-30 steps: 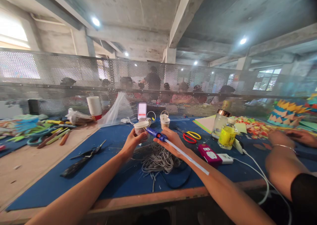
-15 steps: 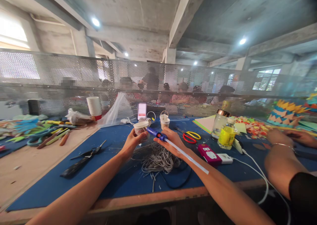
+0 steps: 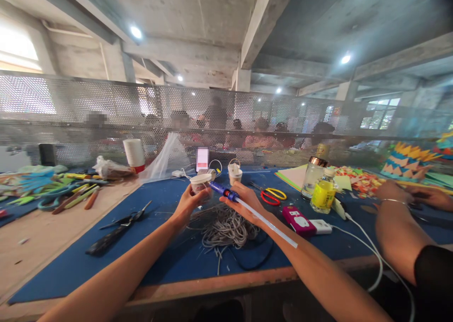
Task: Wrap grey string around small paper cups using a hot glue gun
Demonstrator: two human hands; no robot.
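My left hand (image 3: 189, 200) is closed around a small white paper cup (image 3: 198, 182) and holds it above the blue mat (image 3: 159, 237). In my right hand (image 3: 246, 201) is a blue glue gun (image 3: 223, 190), its nozzle close to the cup's right side. A long clear glue stick (image 3: 269, 223) sticks out of the gun's back over my forearm. Whether the nozzle touches the cup I cannot tell. Below both hands lies a tangled heap of grey cord (image 3: 228, 230). Just beyond my right hand stands another paper cup (image 3: 235, 173) with a cord handle.
Black-handled scissors (image 3: 120, 230) lie left; red-and-yellow scissors (image 3: 274, 196) lie right. A purple charger box (image 3: 299, 220), a glass jar (image 3: 313, 178) and a yellow-labelled bottle (image 3: 323, 192) stand right. A lit phone (image 3: 203, 159) leans behind. A co-worker's arm (image 3: 398, 227) rests at far right.
My hands, the cup and the glue gun stay nearly in place. At the far right the co-worker's arm and hands have shifted slightly.
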